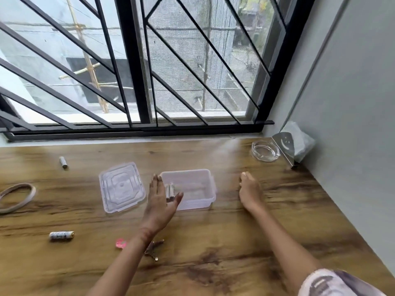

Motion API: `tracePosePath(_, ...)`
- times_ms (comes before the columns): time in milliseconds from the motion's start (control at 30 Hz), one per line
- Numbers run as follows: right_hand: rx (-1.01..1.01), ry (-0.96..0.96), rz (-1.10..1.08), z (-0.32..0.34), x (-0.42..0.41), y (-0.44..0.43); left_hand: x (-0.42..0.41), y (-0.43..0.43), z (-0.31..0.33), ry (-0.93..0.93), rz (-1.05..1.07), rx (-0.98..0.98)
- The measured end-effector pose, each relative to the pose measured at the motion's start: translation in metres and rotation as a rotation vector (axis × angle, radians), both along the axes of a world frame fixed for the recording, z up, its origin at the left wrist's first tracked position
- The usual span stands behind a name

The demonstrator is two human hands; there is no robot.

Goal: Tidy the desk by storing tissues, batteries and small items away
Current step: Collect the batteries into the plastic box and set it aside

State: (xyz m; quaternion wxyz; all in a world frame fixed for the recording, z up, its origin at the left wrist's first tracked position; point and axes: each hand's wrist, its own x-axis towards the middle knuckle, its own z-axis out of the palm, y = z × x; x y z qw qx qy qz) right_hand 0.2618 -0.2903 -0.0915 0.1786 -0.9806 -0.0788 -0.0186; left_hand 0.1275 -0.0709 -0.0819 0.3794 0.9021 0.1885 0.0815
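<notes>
A clear plastic box (pixel 199 199) stands open mid-desk, with its lid (pixel 121 186) lying flat to its left. My left hand (pixel 160 201) hovers palm-open over the box's left edge. Two batteries (pixel 170 192) sit between its palm and thumb, at or inside the box; I cannot tell whether they touch the hand. My right hand (pixel 249 191) rests on the desk just right of the box, holding nothing. One loose battery (pixel 63 162) lies at the back left and another battery (pixel 61 235) at the front left. Tissues (pixel 300 138) sit in a metal holder (pixel 285 146) at the back right corner.
A tape ring (pixel 17 197) lies at the left edge. A pink eraser (pixel 121 243) and keys (pixel 154 251) lie under my left forearm. A glass ashtray (pixel 265 150) stands beside the tissue holder. The barred window runs along the back; a grey wall bounds the right.
</notes>
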Motion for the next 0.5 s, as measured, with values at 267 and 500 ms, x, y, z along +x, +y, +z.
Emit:
tracePosePath(267, 0.107, -0.025, -0.05, 0.013, -0.026, -0.018, -0.006, 0.001, -0.001, 0.053, -0.023, 0.075)
tracePosePath(500, 0.176, 0.249, -0.084, 0.025, -0.053, -0.078, -0.004, -0.001, -0.005, 0.022, 0.009, 0.037)
